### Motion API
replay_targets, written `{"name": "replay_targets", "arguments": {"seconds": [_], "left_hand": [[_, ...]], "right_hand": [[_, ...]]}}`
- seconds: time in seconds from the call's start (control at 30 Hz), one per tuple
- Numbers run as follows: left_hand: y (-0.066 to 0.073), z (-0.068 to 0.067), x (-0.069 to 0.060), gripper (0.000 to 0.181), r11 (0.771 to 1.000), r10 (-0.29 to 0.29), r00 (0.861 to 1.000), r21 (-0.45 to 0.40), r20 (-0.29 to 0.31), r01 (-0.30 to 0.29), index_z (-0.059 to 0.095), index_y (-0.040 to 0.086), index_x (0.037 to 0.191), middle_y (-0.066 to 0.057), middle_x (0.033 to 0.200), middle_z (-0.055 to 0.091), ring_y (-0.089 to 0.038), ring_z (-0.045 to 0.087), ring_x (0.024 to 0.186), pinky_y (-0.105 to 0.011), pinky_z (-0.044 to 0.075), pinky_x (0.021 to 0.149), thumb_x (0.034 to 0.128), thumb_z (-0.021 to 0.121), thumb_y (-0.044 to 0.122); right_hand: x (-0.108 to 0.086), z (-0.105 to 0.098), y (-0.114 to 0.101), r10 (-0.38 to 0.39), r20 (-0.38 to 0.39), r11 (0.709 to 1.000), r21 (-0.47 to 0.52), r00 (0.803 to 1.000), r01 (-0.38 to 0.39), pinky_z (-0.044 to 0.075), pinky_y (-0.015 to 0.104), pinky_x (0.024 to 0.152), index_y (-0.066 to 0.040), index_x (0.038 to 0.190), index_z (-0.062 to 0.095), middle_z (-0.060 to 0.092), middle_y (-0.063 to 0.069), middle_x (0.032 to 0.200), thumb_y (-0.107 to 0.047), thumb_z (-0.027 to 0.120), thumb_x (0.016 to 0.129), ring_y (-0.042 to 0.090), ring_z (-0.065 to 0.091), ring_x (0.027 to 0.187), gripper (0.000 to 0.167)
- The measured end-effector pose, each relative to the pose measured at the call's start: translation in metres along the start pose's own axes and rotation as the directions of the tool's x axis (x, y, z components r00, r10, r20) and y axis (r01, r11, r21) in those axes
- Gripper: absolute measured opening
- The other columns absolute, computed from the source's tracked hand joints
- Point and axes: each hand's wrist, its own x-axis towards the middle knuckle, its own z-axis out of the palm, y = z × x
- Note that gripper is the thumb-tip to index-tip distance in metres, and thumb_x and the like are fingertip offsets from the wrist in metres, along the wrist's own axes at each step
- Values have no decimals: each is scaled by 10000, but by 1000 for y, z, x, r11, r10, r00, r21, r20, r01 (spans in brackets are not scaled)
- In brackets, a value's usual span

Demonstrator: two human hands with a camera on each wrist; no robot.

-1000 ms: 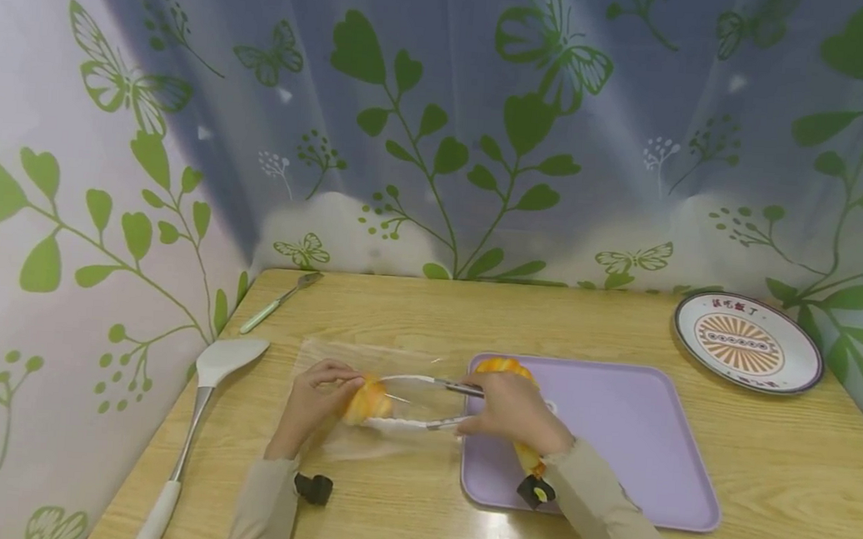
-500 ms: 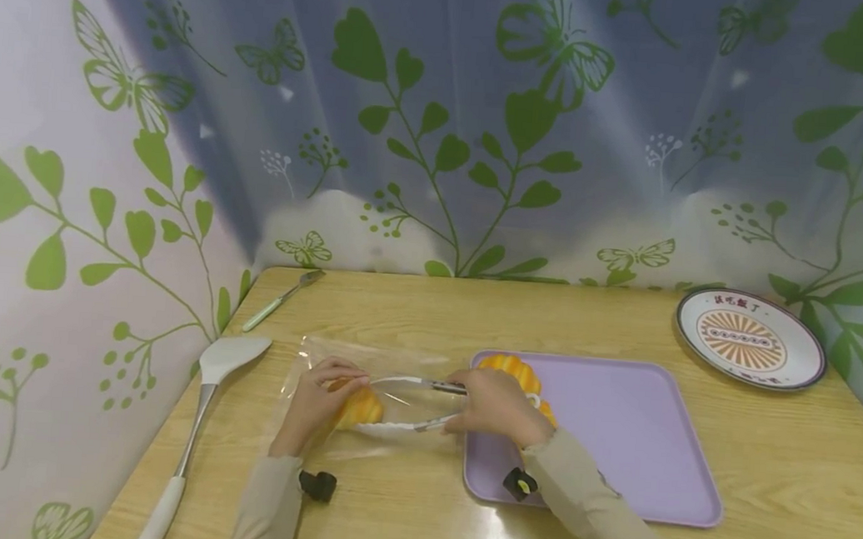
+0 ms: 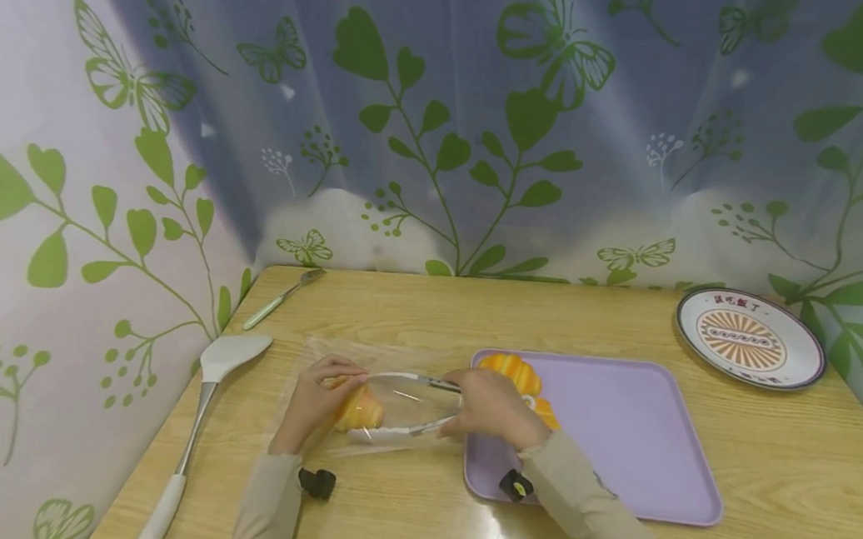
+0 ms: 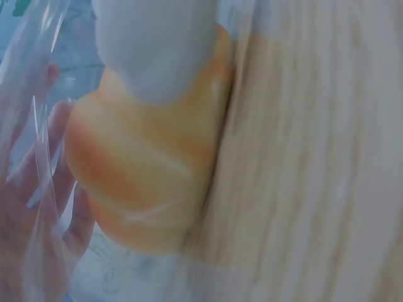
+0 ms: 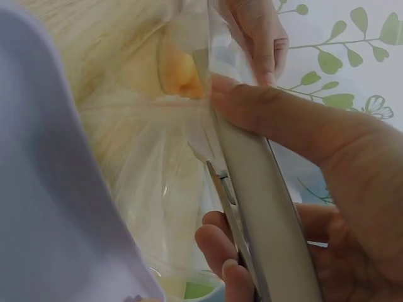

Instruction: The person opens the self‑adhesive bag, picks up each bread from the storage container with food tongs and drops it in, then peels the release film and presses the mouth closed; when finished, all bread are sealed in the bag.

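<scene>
My left hand [image 3: 320,399] pinches the clear plastic bag [image 3: 425,361] at its upper side, over a croissant-like bread [image 3: 361,411] that lies inside it. My right hand [image 3: 493,407] grips the handle of metal tongs [image 3: 431,426] at the tray's left edge. Their white tips reach leftward into the bag, spread to either side of the bread. In the left wrist view, one white tip [image 4: 157,50] overlaps the bread [image 4: 138,170], and fingers show through the plastic. The right wrist view shows the thumb along the metal handle [image 5: 264,207] and fingers curled on its other side.
A purple tray [image 3: 615,441] holds more bread [image 3: 510,371], partly behind my right hand. A patterned plate [image 3: 750,338] leans at the far right. On the left lie a white spatula [image 3: 230,357] and a small fork [image 3: 282,299]. A curtain stands behind the table.
My right hand and the tongs have moved left, carrying the bread slightly left and toward me inside the bag. The tong tips appear wider apart. My left hand has barely moved.
</scene>
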Motion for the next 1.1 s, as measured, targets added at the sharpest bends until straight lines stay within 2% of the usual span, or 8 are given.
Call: {"name": "replay_targets", "arguments": {"seconds": [0.13,0.2,0.27,0.5,0.6,0.8,0.9,1.1], "left_hand": [[22,-5,-3,101,1000,10,1000,10,8,-10,733,-66,901,-213,985,684,-80,596,971,-180,431,961,812,736,-20],[26,-6,-4,100,1000,25,1000,16,2,-25,734,-65,894,-209,972,687,-77,600,962,-161,435,948,804,742,-21],[24,-5,-4,99,999,35,999,14,-4,-35,733,-68,891,-211,965,685,-55,593,957,-147,431,944,799,742,-32],[-6,0,2,94,1000,17,1000,-14,-25,-17,755,-30,904,-186,988,686,41,546,953,-119,461,895,814,747,-4],[-7,-1,2,90,999,37,999,-6,-25,-37,763,-1,900,-151,979,696,33,556,953,-153,471,913,815,756,29],[-4,-4,3,87,999,54,998,5,-23,-53,758,4,896,-139,985,697,34,554,957,-290,464,964,818,753,43],[-4,-3,3,82,998,59,998,-20,-22,-60,749,-22,891,-171,986,687,57,540,955,-248,452,963,811,745,0],[3,-2,3,83,990,138,990,-9,-35,-138,727,-88,863,-246,947,676,29,561,939,-105,442,904,783,721,-110]], "right_hand": [[0,1,-2,3,-6,1000,8,1000,-3,578,413,730,-61,1206,662,723,102,1109,-362,905,617,280,682,948,705],[0,2,-2,-1,-7,1000,17,1000,1,578,419,737,-56,1210,661,721,111,1115,-357,900,626,286,681,947,699],[0,3,-1,-8,-8,1000,19,1000,8,578,411,724,-60,1216,660,722,110,1115,-361,892,639,277,683,931,691],[5,6,2,-39,0,998,54,999,39,571,388,743,-42,1243,639,715,116,1134,-365,865,697,212,664,871,674],[8,7,2,-26,10,997,69,1000,25,573,408,803,-44,1257,633,699,123,1184,-365,867,700,244,671,959,684],[13,10,2,-19,27,996,84,999,17,562,391,806,-49,1262,629,705,108,1162,-380,866,693,183,642,875,700],[16,13,2,-32,29,997,77,999,30,557,381,789,-40,1248,635,711,108,1140,-386,872,682,168,621,834,704],[20,16,0,-52,37,997,59,998,50,560,396,809,-37,1234,644,713,121,1138,-345,850,698,221,658,912,652]]}}
